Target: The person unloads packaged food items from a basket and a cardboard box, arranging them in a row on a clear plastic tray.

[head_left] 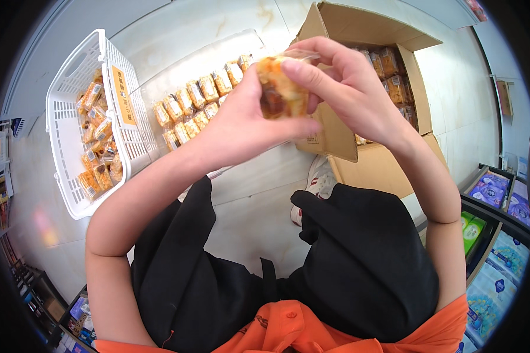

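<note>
Between my hands is a clear-wrapped packaged pastry [282, 88], orange-brown and somewhat blurred. My left hand [232, 123] grips its left side and lower edge, thumb and fingers around it. My right hand [356, 88] closes on its upper right, pinching the clear wrapper. Behind my hands, similar small packs [188, 100] stand in rows in a clear shallow tray [153, 88]. A white slotted basket [123, 65] at the left holds a loose heap of the same packs. To the right, an open cardboard box [421, 88] contains more of them, partly hidden by my right hand.
The box's flaps [371, 23] spread outward, one beside my right wrist. My bent knees [365, 235] and a white shoe [321, 185] are below the tray. Shelves with wrapped tissue packs [497, 276] stand at the right; more shelving [47, 294] is at lower left.
</note>
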`<state>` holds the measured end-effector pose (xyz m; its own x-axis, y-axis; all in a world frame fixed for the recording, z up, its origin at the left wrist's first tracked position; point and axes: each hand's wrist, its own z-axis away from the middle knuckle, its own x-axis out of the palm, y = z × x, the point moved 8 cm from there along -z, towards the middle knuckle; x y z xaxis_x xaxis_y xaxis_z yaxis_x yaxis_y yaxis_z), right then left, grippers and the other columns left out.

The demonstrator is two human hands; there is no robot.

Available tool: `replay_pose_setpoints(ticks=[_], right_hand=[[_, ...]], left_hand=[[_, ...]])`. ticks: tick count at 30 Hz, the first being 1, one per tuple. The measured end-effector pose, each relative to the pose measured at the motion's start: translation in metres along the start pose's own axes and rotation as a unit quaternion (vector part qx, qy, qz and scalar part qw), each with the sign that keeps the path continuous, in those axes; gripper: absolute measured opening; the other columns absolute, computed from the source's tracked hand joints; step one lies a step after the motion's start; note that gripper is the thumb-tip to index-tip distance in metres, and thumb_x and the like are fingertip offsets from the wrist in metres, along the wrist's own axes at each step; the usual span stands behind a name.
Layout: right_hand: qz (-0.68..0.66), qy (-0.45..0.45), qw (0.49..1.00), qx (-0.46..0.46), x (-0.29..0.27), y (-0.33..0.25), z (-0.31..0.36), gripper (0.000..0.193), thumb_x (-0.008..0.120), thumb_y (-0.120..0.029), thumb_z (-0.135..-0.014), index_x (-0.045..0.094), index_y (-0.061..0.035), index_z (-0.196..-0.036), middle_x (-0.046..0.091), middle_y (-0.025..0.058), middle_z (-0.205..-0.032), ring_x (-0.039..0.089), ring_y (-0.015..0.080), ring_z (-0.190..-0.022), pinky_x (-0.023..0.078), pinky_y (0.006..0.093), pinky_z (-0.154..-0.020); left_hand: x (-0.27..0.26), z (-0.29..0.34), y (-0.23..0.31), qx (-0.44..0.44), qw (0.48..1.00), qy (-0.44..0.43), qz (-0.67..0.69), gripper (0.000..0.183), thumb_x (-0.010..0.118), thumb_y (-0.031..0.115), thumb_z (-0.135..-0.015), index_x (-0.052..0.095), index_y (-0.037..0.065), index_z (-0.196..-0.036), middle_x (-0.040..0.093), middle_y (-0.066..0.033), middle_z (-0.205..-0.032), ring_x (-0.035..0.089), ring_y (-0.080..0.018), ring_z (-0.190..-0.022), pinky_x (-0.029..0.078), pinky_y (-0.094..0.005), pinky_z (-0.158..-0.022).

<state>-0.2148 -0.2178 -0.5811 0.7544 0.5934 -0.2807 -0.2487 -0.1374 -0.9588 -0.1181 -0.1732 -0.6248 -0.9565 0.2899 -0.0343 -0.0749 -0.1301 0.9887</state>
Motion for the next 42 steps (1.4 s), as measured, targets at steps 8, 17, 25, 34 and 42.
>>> replay_pose_setpoints(ticks=[8,17,25,34,42], right_hand=[[0.098,0.104,0.990,0.009,-0.069,-0.005,0.017,0.032,0.054,-0.021,-0.089,0.055,-0.0001,-0.113,0.060,0.0044,-0.095,0.059,0.0079,-0.076,0.047,0.0211,-0.068],[0.077,0.145,0.961,0.221,-0.140,0.070,0.051,0.031,0.054,-0.025,-0.089,0.057,-0.0020,-0.109,0.059,0.0032,-0.092,0.057,0.0060,-0.073,0.047,0.0196,-0.063],[0.195,0.080,0.938,0.274,-0.139,0.100,0.057,0.034,0.055,-0.028,-0.088,0.055,-0.0036,-0.112,0.058,-0.0003,-0.089,0.054,0.0057,-0.076,0.046,0.0221,-0.068],[0.212,0.080,0.916,0.330,-0.164,0.137,0.066,0.033,0.055,-0.028,-0.088,0.055,-0.0031,-0.110,0.057,0.0001,-0.083,0.054,0.0077,-0.075,0.046,0.0239,-0.069],[0.382,0.119,0.847,0.351,-0.212,0.196,0.077,0.047,0.062,-0.029,-0.077,0.055,0.0001,-0.114,0.063,0.0172,-0.099,0.060,0.0265,-0.094,0.047,0.0351,-0.082]], left_hand=[[-0.019,0.025,-0.149,-0.327,0.939,0.039,0.095,0.042,0.060,0.027,-0.082,0.045,0.008,-0.116,0.054,-0.0060,-0.111,0.049,-0.0150,-0.107,0.036,-0.0335,-0.092],[0.004,0.014,-0.243,-0.412,0.895,-0.008,0.168,0.057,0.061,0.027,-0.087,0.033,-0.007,-0.123,0.043,-0.0154,-0.125,0.042,-0.0232,-0.121,0.036,-0.0389,-0.103],[0.026,0.006,-0.251,-0.434,0.888,-0.088,0.126,0.036,0.050,0.028,-0.094,0.041,0.004,-0.119,0.049,-0.0092,-0.115,0.050,-0.0179,-0.102,0.041,-0.0335,-0.093],[0.038,0.003,-0.264,-0.386,0.919,-0.025,0.078,0.040,0.045,0.026,-0.096,0.035,0.010,-0.131,0.047,-0.0071,-0.130,0.041,-0.0210,-0.118,0.034,-0.0393,-0.098],[0.028,-0.005,-0.282,-0.319,0.934,0.042,-0.153,0.036,0.048,0.032,-0.092,0.051,0.004,-0.115,0.060,-0.0163,-0.107,0.057,-0.0273,-0.099,0.044,-0.0354,-0.086]])
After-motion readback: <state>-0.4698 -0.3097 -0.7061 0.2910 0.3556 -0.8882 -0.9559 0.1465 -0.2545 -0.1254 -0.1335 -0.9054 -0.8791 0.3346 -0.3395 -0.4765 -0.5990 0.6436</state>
